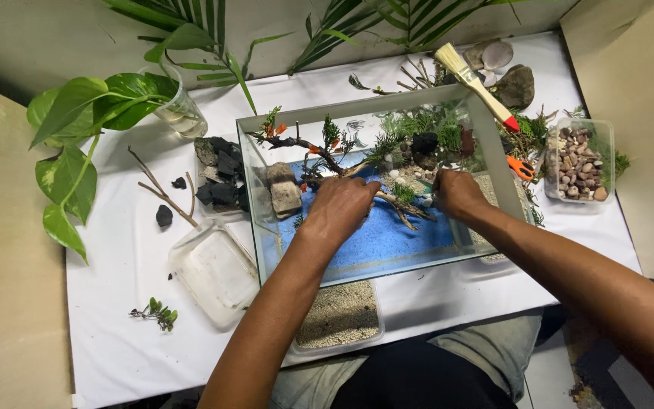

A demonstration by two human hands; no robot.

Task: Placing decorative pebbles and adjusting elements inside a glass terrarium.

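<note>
Inside the glass tank [255,197], over its blue sand [380,242], the left hand [340,208] and right hand [456,193] both clasp the driftwood branch [403,208], which I judge could topple the stacked stones [284,193] if twisted.

No labels, signs or screens in view. Only packaging is clear plastic tubs around the glass tank [255,151]: an empty rectangular tub [213,271] just left of it, a sand-filled tub [340,316] at its near edge, a pebble tub [578,160] well right of it.
</note>
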